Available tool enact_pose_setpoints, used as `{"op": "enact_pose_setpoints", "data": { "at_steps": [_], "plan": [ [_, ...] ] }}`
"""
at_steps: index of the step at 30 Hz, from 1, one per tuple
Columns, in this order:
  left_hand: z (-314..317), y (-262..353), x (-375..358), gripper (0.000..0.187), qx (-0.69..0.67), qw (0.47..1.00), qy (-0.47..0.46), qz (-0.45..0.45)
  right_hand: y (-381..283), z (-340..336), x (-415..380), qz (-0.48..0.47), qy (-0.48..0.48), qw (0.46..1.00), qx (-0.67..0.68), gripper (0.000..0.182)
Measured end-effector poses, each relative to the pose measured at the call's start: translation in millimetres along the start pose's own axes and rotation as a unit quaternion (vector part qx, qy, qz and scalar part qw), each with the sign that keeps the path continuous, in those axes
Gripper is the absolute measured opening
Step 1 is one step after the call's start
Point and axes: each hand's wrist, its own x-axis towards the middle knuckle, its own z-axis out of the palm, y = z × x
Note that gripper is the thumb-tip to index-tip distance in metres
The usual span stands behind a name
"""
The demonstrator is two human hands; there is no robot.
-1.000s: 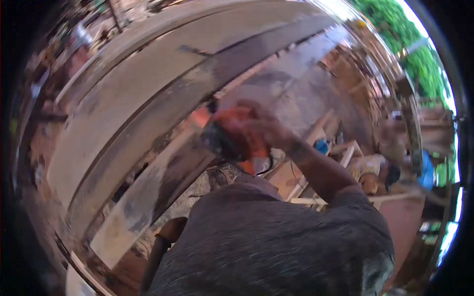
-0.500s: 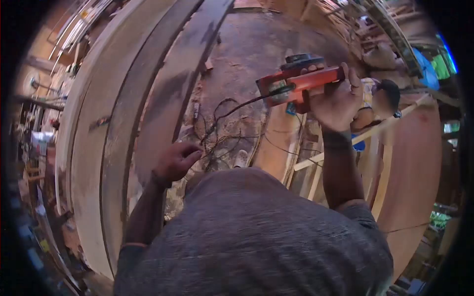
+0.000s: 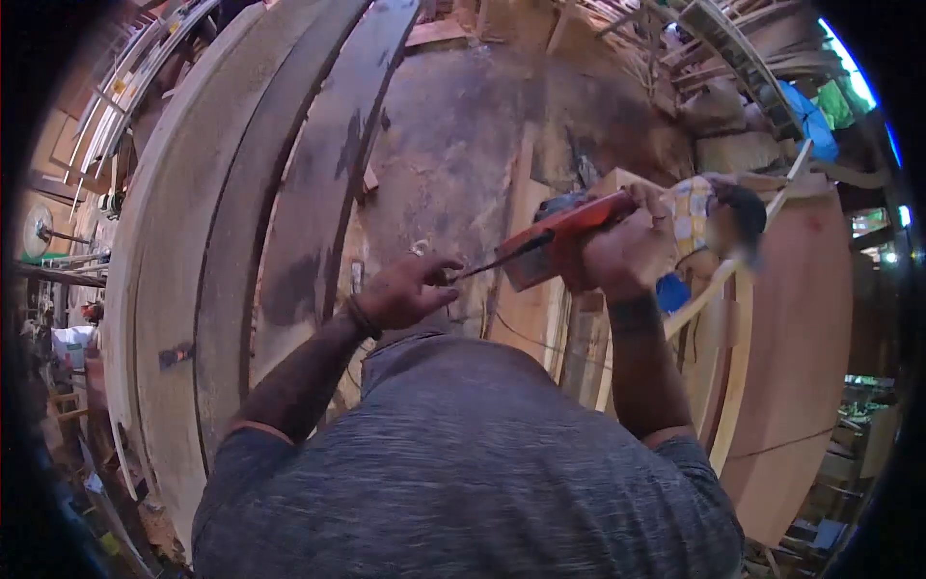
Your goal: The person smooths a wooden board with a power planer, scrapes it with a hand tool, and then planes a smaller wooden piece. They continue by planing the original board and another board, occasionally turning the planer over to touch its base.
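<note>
My right hand (image 3: 627, 251) is closed around the handle of an orange-red corded power tool (image 3: 569, 232), which looks like an electric planer. The tool is held up in the air, right of centre, with a dark part on its far side. From its near end the black power cord (image 3: 502, 256) runs left to my left hand (image 3: 415, 289). The thumb and fingers of my left hand are closed on this cord, and a dark band circles the wrist. Where the cord goes beyond that hand is mostly hidden.
Long thick planks (image 3: 227, 193) lie on the left. A wide reddish board (image 3: 791, 357) and narrow strips (image 3: 709, 299) lie on the right. A person in a dark cap and plaid shirt (image 3: 690, 212) is beyond my right hand. A fan (image 3: 39, 230) stands far left.
My left hand has risen and moved right, and now grips the cord near the tool. My right hand has lowered the tool slightly and turned it. The cord is pulled straighter.
</note>
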Motion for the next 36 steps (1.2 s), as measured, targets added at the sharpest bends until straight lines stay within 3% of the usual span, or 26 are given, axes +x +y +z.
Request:
{"op": "enact_pose_setpoints", "data": {
  "at_steps": [4, 5, 8, 9, 12, 16, 19, 24, 29, 32, 36],
  "plan": [
    [-27.6, -45.4, 61.2, 0.057, 0.082, 0.995, 0.023, 0.053, 30.5, 40.9, 77.5, 0.085, 0.001, 0.995, 0.06, 0.044],
    [-37.1, -51.7, 76.3, 0.038, 0.076, 0.992, 0.049, 0.089, 35.9, 66.4, 89.1, 0.082, 0.005, 0.996, 0.045, 0.038],
    [-83.3, -69.1, 115.9, 0.028, 0.035, 0.997, -0.002, 0.076, 48.5, 91.6, 152.1, 0.147, 0.028, 0.988, 0.034, 0.032],
    [-99.5, -70.4, 124.6, 0.026, 0.054, 0.996, -0.005, 0.068, 52.8, 100.9, 167.6, 0.145, -0.074, 0.987, 0.016, 0.026],
    [-148.9, -76.2, 153.7, 0.029, 0.068, 0.991, -0.065, 0.094, 59.4, 130.6, 210.2, 0.113, -0.007, 0.994, 0.002, 0.025],
    [-174.7, -87.9, 190.7, 0.036, 0.065, 0.996, 0.022, 0.048, 59.1, 157.8, 268.4, 0.113, -0.009, 0.994, -0.008, 0.028],
    [-189.6, -85.9, 223.2, 0.037, 0.069, 0.995, 0.043, 0.062, 53.8, 161.1, 320.2, 0.132, -0.019, 0.991, 0.01, 0.03],
    [-201.8, -124.0, 287.0, 0.037, 0.069, 0.996, -0.036, 0.048, 46.2, 175.9, 387.8, 0.123, 0.021, 0.992, -0.027, 0.034],
    [-231.2, -132.4, 371.3, 0.031, 0.109, 0.994, 0.006, -0.004, 24.7, 124.7, 498.4, 0.22, -0.053, 0.974, -0.022, 0.033],
    [-253.8, -118.2, 433.0, 0.032, 0.131, 0.991, 0.012, -0.021, 13.8, 81.9, 586.5, 0.274, 0.012, 0.962, 0.009, 0.028],
    [-290.6, -92.5, 510.9, 0.035, 0.126, 0.992, -0.001, -0.025, -10.3, 110.7, 640.1, 0.202, 0.059, 0.976, -0.056, 0.019]
  ]
}}
